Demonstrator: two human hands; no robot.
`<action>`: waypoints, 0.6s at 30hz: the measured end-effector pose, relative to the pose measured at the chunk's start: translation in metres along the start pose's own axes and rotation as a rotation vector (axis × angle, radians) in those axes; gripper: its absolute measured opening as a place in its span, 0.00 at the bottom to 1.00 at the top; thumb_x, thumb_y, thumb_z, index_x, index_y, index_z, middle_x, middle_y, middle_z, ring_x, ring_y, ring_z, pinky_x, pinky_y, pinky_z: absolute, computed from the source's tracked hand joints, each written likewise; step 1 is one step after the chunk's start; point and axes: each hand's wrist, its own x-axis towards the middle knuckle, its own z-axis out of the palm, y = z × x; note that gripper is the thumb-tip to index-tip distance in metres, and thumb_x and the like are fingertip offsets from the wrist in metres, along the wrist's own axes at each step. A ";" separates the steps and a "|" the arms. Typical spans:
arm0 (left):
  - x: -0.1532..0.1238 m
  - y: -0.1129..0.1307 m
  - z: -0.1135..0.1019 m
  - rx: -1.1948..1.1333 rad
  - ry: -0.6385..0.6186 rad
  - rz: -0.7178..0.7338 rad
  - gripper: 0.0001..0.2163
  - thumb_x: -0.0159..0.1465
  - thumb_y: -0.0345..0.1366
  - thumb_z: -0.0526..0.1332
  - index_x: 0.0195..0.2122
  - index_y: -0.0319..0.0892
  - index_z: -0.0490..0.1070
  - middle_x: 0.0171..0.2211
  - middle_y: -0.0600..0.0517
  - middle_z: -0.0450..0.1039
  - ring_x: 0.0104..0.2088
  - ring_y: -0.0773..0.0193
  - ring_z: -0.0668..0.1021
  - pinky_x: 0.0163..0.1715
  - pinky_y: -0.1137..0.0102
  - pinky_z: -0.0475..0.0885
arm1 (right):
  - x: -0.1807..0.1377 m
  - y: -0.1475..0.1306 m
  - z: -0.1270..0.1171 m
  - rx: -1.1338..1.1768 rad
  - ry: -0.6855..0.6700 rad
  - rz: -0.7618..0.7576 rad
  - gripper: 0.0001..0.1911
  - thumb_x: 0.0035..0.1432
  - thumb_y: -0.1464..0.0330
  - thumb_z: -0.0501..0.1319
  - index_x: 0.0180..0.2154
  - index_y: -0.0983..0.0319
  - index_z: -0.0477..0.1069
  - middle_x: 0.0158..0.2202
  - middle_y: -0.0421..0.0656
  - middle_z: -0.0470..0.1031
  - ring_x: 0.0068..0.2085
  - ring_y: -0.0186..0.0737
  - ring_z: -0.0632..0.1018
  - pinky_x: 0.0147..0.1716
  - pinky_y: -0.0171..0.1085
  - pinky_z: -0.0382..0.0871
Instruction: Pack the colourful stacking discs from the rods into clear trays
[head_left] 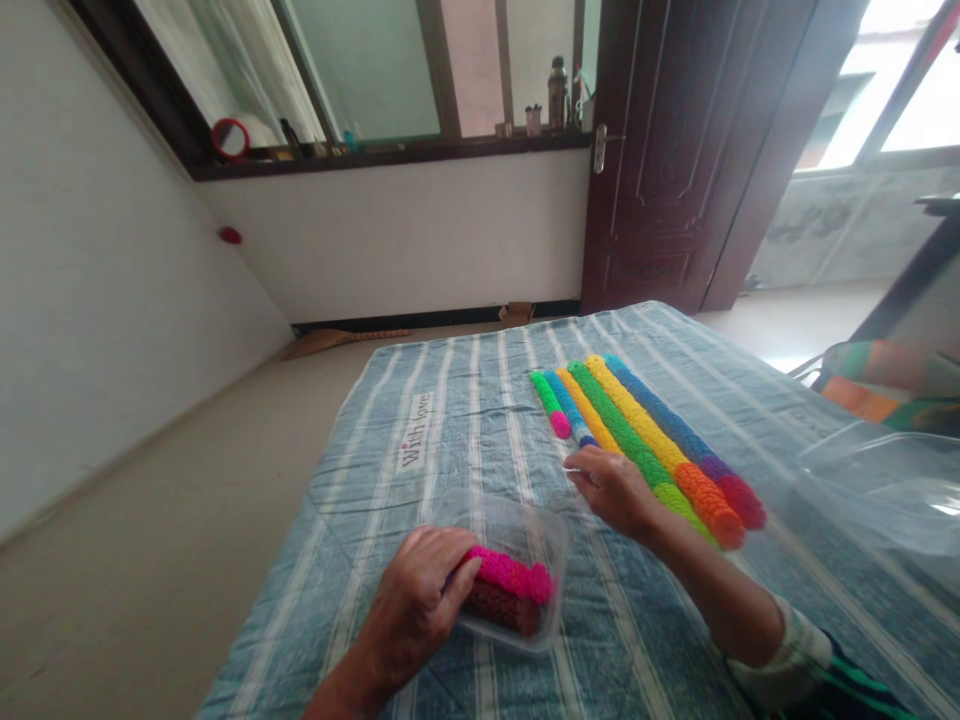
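My left hand (420, 600) rests on a clear plastic tray (551, 545) and curls round the pink and dark brown toothed rolls (510, 585) lying in it. My right hand (611, 488) reaches forward, fingers pressed together at the near end of a short blue-and-white row (568, 405). Several rows of linked coloured pieces lie side by side on the striped cloth: green-pink (549, 400), orange (589, 410), long green (622, 435), yellow-orange (656, 440) and blue-purple-red (686, 435).
The blue striped cloth (450, 440) covers a table or bed. Another clear plastic container (885, 490) sits at the right. A dark wooden door (675, 150), a window sill with small items (390, 150) and a colourful chair (877, 385) lie beyond.
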 end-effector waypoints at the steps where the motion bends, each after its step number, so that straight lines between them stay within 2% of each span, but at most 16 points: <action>1: 0.000 0.000 0.000 0.001 0.000 0.006 0.07 0.67 0.33 0.53 0.39 0.43 0.70 0.34 0.52 0.79 0.35 0.62 0.80 0.41 0.65 0.72 | 0.000 0.000 0.000 -0.009 0.005 0.000 0.09 0.60 0.71 0.56 0.34 0.58 0.75 0.32 0.42 0.76 0.34 0.36 0.76 0.34 0.33 0.64; 13: 0.001 -0.003 0.000 -0.038 -0.045 -0.024 0.08 0.67 0.34 0.54 0.38 0.42 0.73 0.35 0.50 0.80 0.36 0.62 0.80 0.40 0.67 0.74 | 0.002 0.001 -0.004 -0.052 0.006 0.002 0.09 0.60 0.71 0.56 0.34 0.59 0.75 0.33 0.42 0.75 0.34 0.37 0.75 0.34 0.33 0.63; 18: -0.002 0.000 0.000 -0.032 -0.003 -0.086 0.08 0.65 0.35 0.56 0.39 0.41 0.74 0.37 0.48 0.80 0.38 0.61 0.80 0.43 0.64 0.75 | 0.000 0.000 -0.011 -0.033 -0.012 -0.030 0.10 0.60 0.71 0.55 0.33 0.59 0.75 0.33 0.43 0.76 0.34 0.37 0.75 0.35 0.33 0.63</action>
